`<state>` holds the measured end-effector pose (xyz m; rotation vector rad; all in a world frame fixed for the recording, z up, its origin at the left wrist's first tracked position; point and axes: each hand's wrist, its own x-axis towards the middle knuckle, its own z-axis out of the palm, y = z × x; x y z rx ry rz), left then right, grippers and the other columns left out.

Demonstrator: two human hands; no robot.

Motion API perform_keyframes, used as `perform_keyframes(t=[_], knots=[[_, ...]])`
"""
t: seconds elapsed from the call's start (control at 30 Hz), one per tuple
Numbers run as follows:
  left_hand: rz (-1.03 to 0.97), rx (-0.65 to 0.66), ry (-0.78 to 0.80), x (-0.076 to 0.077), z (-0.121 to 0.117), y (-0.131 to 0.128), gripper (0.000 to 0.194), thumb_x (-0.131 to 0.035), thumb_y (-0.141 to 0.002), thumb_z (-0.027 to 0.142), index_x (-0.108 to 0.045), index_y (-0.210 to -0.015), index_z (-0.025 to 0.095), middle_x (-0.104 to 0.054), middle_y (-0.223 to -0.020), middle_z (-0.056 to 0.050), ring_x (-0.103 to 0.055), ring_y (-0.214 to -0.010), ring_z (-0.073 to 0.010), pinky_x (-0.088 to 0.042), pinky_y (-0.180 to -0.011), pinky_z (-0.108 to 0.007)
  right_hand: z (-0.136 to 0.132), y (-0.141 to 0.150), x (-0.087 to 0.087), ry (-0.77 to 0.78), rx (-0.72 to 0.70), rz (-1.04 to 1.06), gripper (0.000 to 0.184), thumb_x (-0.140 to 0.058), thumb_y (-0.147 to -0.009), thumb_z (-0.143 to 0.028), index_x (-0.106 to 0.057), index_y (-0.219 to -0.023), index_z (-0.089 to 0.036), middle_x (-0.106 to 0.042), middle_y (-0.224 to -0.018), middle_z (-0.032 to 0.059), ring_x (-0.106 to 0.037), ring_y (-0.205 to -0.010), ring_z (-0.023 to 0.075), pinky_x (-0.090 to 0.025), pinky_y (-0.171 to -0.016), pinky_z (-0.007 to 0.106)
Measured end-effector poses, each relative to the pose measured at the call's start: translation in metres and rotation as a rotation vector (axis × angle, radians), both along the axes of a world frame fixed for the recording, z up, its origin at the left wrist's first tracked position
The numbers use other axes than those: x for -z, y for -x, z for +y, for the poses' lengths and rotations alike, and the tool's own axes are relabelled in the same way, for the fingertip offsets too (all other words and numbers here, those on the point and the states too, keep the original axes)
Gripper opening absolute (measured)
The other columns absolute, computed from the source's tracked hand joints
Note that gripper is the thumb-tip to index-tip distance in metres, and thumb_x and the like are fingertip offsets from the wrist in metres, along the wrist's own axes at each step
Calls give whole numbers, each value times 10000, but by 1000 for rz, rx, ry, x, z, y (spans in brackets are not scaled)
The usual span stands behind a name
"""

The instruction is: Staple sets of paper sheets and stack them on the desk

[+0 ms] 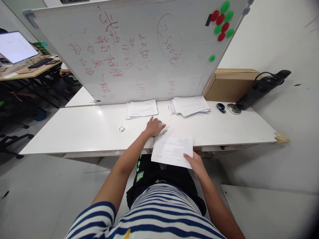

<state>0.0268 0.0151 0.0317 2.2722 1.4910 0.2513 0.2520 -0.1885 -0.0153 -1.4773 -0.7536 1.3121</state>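
Note:
Printed paper sheets (171, 149) are held by my right hand (195, 162), its thumb on top at their right edge and its other fingers hidden underneath. My left hand (155, 126) hovers over or rests on the white desk, fingers apart and nothing in them; whether it touches the surface I cannot tell. Just beyond it lies a stack of papers (142, 109). A second, looser stack of papers (191, 105) lies farther right, below the whiteboard. Left of my left hand is a small white ring-shaped item (121, 128), too small to name.
The whiteboard (149, 49) stands along the desk's (82, 129) back edge, with red writing and round magnets (220, 20). At the right are a smartwatch (220, 107), a grey mouse-like object (234, 109), a black bottle (261, 88) and a cardboard box (229, 84). A monitor (17, 46) stands far left.

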Motion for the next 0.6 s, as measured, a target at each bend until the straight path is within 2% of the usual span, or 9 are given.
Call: perform_keyframes(t=[0.3, 0.6], knots=[[-25, 40, -12, -3, -6, 0, 607, -341, -872, 651, -544, -1240, 214, -401, -1443, -88, -93, -1414, -353, -177, -1103, -544, -2, -1, -1, 29, -3, 14, 456, -737, -680, -395, -669, -1083, -192, -698, -1100, 85, -656, -1005, 306, -514, -892, 467], [57, 57, -15, -1, -3, 0, 657, -286, -867, 686, -514, -1275, 223, -368, -1466, -87, -81, -1417, -349, -181, -1103, -536, -3, -1, -3, 46, -11, 11, 466, -728, -703, -408, -651, -1103, -183, -687, -1129, 81, -655, -1009, 288, -511, -896, 427]])
